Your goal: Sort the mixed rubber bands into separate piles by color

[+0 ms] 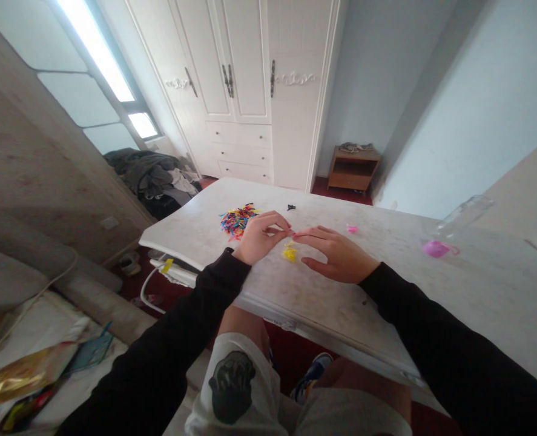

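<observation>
My left hand (263, 237) is above the white table, its thumb and index finger pinched together. A tiny reddish spot shows at the fingertips, too small to name. My right hand (334, 253) has its fingers stretched toward that pinch, almost touching it, with the thumb held apart below. Under and between the hands lies a small yellow heap (289, 252) of thin pieces. Partly behind my left hand is a larger pile of multicoloured thin pieces (236, 221). Farther back sits a little black cluster (291, 207). Small pink pieces (352, 229) lie beyond my right hand.
On the table's right (490, 284) are a pink rounded object with a loop (436, 248) and a clear bottle (465, 215). A white wardrobe (245, 54) and a wooden nightstand (353, 169) stand behind. Dark clothes (145, 172) are heaped at the left.
</observation>
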Available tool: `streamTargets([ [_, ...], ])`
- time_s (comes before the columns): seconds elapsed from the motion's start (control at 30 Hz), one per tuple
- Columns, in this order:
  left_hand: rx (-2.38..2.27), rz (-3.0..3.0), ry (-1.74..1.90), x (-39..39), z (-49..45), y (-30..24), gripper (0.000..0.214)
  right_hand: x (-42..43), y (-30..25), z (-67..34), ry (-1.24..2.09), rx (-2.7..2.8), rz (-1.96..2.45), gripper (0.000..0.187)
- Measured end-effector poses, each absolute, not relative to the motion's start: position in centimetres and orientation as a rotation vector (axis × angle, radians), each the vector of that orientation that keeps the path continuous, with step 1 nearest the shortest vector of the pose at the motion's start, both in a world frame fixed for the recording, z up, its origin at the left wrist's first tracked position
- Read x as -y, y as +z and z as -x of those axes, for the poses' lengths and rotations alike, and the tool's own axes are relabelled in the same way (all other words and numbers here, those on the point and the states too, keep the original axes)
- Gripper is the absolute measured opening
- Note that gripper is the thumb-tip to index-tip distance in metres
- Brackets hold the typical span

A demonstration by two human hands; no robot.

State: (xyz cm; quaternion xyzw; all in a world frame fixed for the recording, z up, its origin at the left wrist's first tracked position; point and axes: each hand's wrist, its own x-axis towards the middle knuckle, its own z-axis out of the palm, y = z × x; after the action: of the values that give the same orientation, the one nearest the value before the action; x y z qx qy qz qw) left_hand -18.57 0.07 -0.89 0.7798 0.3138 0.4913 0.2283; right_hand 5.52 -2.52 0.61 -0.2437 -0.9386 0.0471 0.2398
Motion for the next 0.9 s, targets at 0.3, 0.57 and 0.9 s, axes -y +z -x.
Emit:
streamTargets([
  [0.3, -0.742, -2.273, 1.308, 0.05, 18.67, -1.28, 0.012, 2.61, 0.82, -5.41, 0.123, 2.434, 0.683, 0.033],
  [0.57, -0.825, -2.356, 1.265, -0.27, 18.86, -1.32, 0.015, 2.63, 0.72, -5.46, 0.099, 2.38, 0.701, 0.037],
  [0.9, -0.873, -2.299, 1.278, -0.13, 18.8, -1.42, 0.023, 2.71, 0.73, -5.28, 0.12, 2.383, 0.702, 0.037],
])
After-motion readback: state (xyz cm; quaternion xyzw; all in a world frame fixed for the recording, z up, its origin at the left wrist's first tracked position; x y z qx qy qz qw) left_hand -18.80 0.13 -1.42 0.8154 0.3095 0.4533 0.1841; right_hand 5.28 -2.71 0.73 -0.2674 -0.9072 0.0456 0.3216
